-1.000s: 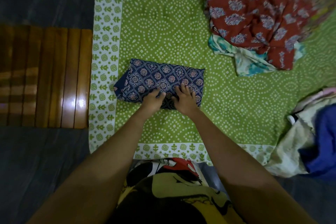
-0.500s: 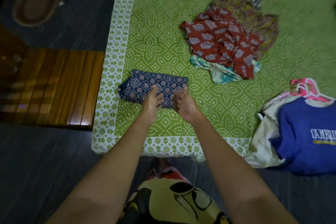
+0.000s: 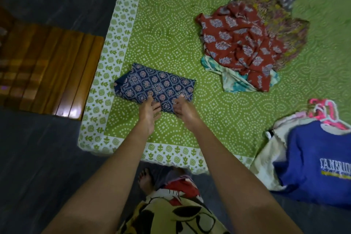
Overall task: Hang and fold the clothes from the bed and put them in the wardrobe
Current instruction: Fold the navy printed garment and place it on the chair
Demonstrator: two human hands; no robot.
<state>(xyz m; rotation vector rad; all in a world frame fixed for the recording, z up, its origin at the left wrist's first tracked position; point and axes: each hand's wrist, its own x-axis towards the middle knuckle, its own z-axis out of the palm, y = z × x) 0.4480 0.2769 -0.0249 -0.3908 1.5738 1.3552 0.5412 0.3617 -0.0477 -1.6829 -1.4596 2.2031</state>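
Both our hands have slid back to the near edge of the folded navy cloth (image 3: 154,86), which lies on the green bedsheet (image 3: 171,34) by its white border (image 3: 102,79). Our left hand (image 3: 149,115) touches that edge with straight, close-set fingers; our right hand (image 3: 185,110) bends its fingers there, whether pinching we cannot tell.

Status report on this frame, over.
Left hand open, right hand grip unclear, both at near edge of folded navy cloth. Cloth on green bedsheet. Unfolded pile apart, nothing blocking.
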